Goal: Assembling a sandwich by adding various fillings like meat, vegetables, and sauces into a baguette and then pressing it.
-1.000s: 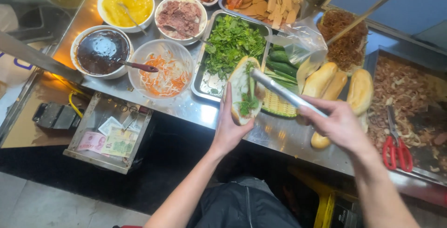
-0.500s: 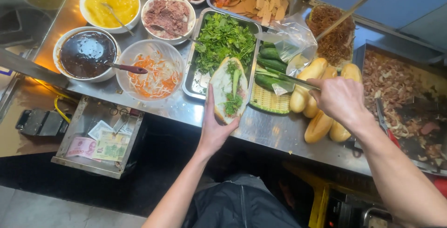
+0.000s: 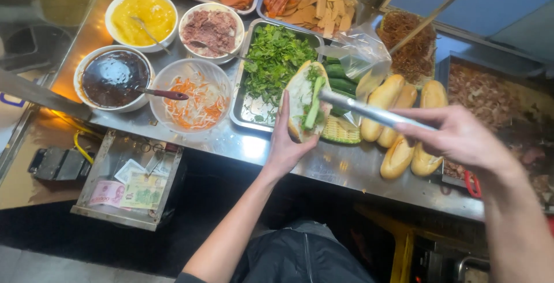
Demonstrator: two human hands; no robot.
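Note:
My left hand (image 3: 285,144) holds an opened baguette sandwich (image 3: 301,95) upright over the steel counter, with green herbs and a cucumber strip (image 3: 313,105) inside it. My right hand (image 3: 461,138) grips metal tongs (image 3: 369,111) whose tips rest on the cucumber strip in the bread. Just behind the sandwich sits a steel tray of green herbs (image 3: 274,58) and a tray of cucumber pieces (image 3: 341,81).
Bowls hold yellow sauce (image 3: 141,14), minced meat (image 3: 210,29), dark sauce (image 3: 112,78) and shredded carrot pickle (image 3: 193,101). Plain baguettes (image 3: 404,121) lie at right beside a tray of shredded meat (image 3: 490,98). An open cash drawer (image 3: 124,187) hangs below the counter. Sliced meats fill the back trays.
My right hand went to the cucumber tray with the tongs and came back, laying a cucumber strip into the sandwich. My left hand kept holding the bread.

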